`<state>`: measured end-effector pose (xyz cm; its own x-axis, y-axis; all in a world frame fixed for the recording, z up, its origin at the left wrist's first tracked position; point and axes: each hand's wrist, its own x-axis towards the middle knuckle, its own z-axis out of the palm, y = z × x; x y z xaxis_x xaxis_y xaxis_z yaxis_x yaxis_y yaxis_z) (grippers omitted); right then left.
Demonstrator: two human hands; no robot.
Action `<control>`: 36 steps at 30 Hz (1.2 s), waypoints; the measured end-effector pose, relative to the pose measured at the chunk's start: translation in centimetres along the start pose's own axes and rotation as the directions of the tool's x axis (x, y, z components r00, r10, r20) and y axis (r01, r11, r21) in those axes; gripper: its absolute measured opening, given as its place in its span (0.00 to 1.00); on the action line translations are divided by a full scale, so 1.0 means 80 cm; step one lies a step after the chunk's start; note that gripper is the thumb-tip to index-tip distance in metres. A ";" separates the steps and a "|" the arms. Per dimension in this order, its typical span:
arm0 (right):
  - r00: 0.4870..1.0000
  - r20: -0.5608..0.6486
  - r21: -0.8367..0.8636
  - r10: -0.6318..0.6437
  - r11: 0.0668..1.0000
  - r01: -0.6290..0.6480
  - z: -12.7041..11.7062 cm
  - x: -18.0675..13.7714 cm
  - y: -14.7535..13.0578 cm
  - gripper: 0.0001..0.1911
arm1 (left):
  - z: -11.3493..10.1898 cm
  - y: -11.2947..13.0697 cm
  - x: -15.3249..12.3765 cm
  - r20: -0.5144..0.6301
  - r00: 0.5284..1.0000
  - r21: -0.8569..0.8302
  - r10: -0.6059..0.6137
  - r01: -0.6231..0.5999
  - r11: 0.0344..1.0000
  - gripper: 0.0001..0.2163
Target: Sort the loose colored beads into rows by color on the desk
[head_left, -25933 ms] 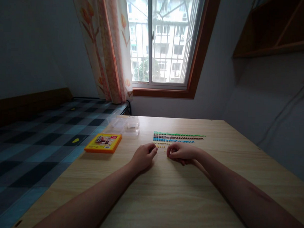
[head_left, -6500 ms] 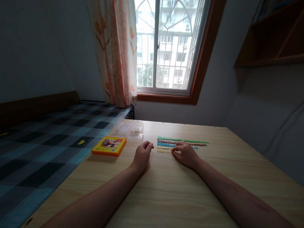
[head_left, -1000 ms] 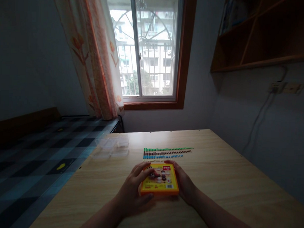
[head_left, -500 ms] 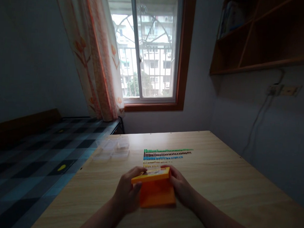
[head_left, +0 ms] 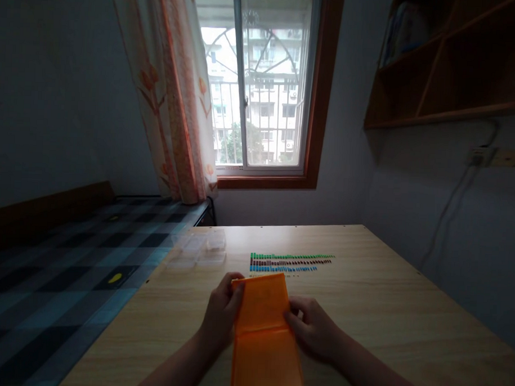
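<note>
Your flat orange plastic box (head_left: 263,334) lies wide open right in front of you, near the close edge of the pale wooden surface (head_left: 384,299). Its two halves lie end to end, so its long side runs straight away from you, with the fold across the middle. Your left hand (head_left: 221,315) holds the left side of the far half, fingers curled round its edge. Your right hand (head_left: 314,330) pinches the right side at the fold. Both hands are just as near to the box, one on each side.

Just past the far end of the box lie rows of tiny green, dark and blue beads (head_left: 289,261), side by side. To their left, toward the left edge, sits a clear plastic tray (head_left: 198,250).
</note>
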<state>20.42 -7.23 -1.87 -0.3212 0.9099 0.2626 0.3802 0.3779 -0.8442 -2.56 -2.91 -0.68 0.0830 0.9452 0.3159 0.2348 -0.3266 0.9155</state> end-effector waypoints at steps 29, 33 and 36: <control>0.991 -0.065 -0.589 0.114 0.798 -0.130 -0.007 0.008 0.020 0.15 | 0.003 -0.002 0.011 0.184 0.978 0.754 -0.098 -0.076 0.652 0.12; 0.991 -0.052 -0.619 0.123 0.775 -0.128 -0.006 0.009 0.019 0.15 | 0.001 -0.005 0.013 0.182 0.979 0.737 -0.096 -0.072 0.672 0.12; 0.990 -0.051 -0.635 0.133 0.761 -0.135 -0.006 0.009 0.019 0.15 | -0.002 -0.006 0.016 0.154 0.984 0.669 -0.092 -0.036 0.743 0.12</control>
<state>21.15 -5.94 -2.74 -0.2231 0.9597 0.1712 0.8834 0.2733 -0.3808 -2.71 -1.54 -0.63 0.2094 0.9595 0.1886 0.8192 -0.2774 0.5020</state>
